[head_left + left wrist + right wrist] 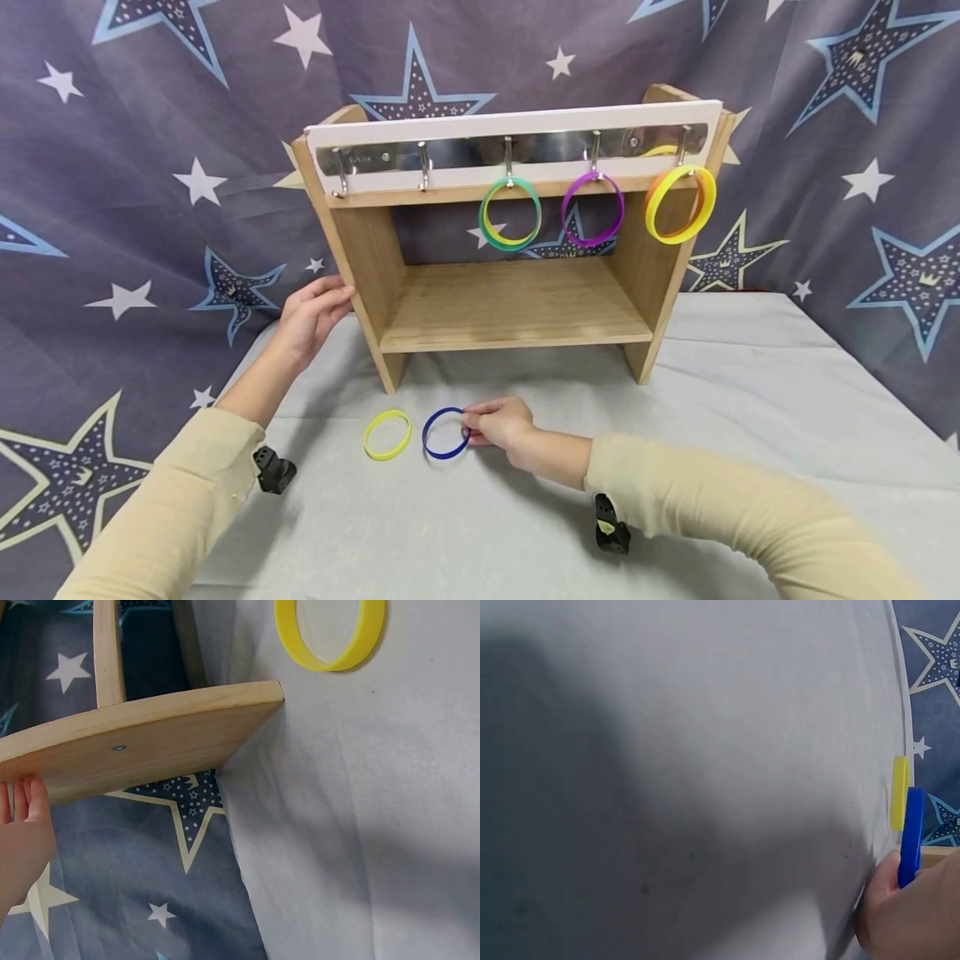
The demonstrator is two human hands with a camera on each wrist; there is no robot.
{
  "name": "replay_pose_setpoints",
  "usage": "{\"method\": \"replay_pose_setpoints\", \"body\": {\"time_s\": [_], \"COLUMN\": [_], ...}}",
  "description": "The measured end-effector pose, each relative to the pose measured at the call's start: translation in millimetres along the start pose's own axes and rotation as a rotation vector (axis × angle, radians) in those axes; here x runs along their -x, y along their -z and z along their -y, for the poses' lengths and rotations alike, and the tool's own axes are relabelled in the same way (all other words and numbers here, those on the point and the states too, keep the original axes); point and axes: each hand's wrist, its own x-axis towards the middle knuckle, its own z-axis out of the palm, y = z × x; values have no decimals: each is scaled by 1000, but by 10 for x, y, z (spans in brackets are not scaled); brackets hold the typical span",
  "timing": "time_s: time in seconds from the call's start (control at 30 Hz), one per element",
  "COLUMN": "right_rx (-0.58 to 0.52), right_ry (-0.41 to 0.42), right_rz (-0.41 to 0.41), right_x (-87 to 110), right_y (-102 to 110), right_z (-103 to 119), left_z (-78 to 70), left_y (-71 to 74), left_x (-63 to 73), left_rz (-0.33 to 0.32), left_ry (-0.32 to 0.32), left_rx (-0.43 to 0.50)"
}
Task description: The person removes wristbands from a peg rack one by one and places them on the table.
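My right hand (504,423) pinches a blue wristband (437,455) by its right side, just over the table. In the right wrist view the blue band (911,832) stands edge-on above the fingers. Left of it a yellow wristband (387,456) lies flat on the cloth. My left hand (311,321) touches the outer left side of a wooden rack (517,304) with its fingertips; the left wrist view shows these fingers (36,799) against the side panel.
A metal hook rail (465,158) runs along the rack's top. Green and yellow bands (538,218) hang on the middle hook, a purple band (621,208) beside them, yellow and orange bands (708,208) at the far right. The two left hooks (423,171) carry no bands. A star-patterned curtain (247,167) hangs behind.
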Motion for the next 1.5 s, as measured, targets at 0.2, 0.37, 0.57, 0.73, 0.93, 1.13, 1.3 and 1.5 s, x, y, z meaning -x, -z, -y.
{"method": "replay_pose_setpoints", "body": {"time_s": [0.2, 0.37, 0.57, 0.73, 0.93, 1.13, 1.3, 1.5], "right_rx": [52, 138, 238, 247, 185, 176, 180, 190], "right_ry": [48, 88, 104, 106, 107, 105, 120, 138], "right_rz": [-11, -20, -27, -13, 25, 44, 54, 81], "right_x": [-41, -67, -80, -91, -96, -81, -65, -29], "right_y": [-72, -81, -42, 19, 111, 207, 297, 437], "right_z": [-27, -23, 26, 56, 66, 57, 40, 111], "left_z": [5, 14, 2, -8, 4, 13, 5, -4], "left_y": [9, 2, -3, -4, -2, 0, -5, -6], "left_x": [1, -3, -11, -10, -7, -12, -7, -3], "left_rz": [1, 4, 0, -1, 3, 8, 3, -5], "left_ry": [-4, -12, -15, -9, -3, -17, -10, 1], "left_rx": [2, 4, 6, 9, 5, 7, -1, -5]}}
